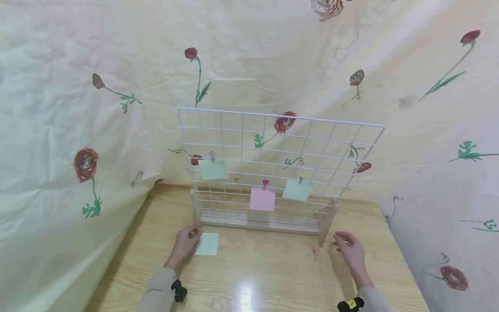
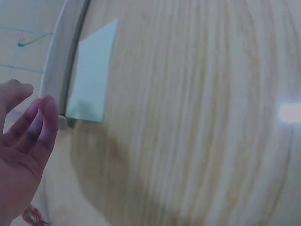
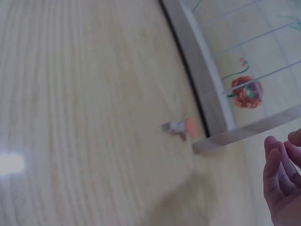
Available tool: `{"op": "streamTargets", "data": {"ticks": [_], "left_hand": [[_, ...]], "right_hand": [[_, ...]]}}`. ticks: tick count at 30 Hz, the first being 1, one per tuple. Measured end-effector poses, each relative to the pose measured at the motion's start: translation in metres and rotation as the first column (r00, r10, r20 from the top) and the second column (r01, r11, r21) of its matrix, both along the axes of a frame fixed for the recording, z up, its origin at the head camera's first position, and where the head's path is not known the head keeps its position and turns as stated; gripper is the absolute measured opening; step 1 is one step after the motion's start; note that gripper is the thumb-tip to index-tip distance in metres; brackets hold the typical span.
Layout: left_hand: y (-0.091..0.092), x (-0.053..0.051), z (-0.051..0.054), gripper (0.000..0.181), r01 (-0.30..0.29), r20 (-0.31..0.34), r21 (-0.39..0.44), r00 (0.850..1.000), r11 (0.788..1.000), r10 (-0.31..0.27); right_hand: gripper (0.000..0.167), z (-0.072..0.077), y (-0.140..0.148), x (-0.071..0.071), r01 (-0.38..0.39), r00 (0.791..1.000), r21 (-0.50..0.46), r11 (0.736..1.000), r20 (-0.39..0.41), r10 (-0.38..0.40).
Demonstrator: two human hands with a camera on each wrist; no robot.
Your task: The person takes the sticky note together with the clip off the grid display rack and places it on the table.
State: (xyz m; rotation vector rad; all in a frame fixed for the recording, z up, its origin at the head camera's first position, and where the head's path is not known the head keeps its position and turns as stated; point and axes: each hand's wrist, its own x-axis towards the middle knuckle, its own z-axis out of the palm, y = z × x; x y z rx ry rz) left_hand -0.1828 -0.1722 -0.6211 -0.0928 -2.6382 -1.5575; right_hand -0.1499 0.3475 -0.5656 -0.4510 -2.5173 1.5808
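Cloth in cream with red flower prints (image 1: 249,52) is hanging behind everything. One pale wood-grain table (image 1: 265,268) is standing below it. One white wire grid panel (image 1: 241,148) is standing in one pale wooden stand (image 1: 257,224) and bearing three clipped papers, so the work is looking roughly three-quarters done; one paper and one clip are apparently waiting.

Two bare hands are hovering well apart. Left hand (image 1: 186,242) is keeping thumb and fingertips parted, gripping nothing visible, just beside one loose pale green square paper note (image 1: 207,244). Right hand (image 1: 351,251) is bending its fingers loosely near the stand's right foot, holding nothing visible.

Square notes are totalling four: that loose one lying flat, plus two pale green notes (image 1: 213,169) (image 1: 297,190) and one pink note (image 1: 262,198) hanging.

Small clips are totalling four: pale purple clip (image 1: 212,154), yellow clip (image 1: 302,175) and magenta heart-topped clip (image 1: 265,182) are holding notes; one coral-topped clip (image 3: 174,127) is lying loose near the right foot.
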Motion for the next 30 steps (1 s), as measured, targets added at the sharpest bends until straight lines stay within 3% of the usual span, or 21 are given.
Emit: {"op": "streamTargets", "data": {"ticks": [4, 10, 17, 23, 30], "left_hand": [[0.004, -0.002, 0.006, 0.026, 0.042, -0.034, 0.069, 0.999, 0.997, -0.039], [0.007, -0.007, 0.009, 0.028, 0.121, -0.164, 0.098, 0.981, 0.988, -0.103], [0.017, -0.012, 0.026, 0.031, 0.115, -0.142, 0.117, 0.985, 0.986, -0.098], [0.028, -0.016, 0.039, 0.03, 0.149, -0.143, 0.168, 0.982, 0.974, -0.126], [0.043, -0.018, 0.054, 0.026, 0.19, -0.237, 0.137, 0.959, 0.972, -0.154]], "right_hand": [[0.029, 0.011, -0.005, -0.002, 0.003, 0.998, 0.008, 1.0, -0.061, -0.002], [0.028, 0.027, -0.011, -0.004, -0.007, 0.993, 0.018, 1.0, -0.117, 0.009], [0.029, 0.044, -0.02, -0.006, -0.033, 0.986, 0.017, 0.999, -0.165, 0.035], [0.029, 0.059, -0.029, -0.008, -0.055, 0.976, -0.001, 0.998, -0.213, 0.054], [0.029, 0.075, -0.038, -0.012, -0.085, 0.96, 0.028, 0.996, -0.265, 0.089]]}}
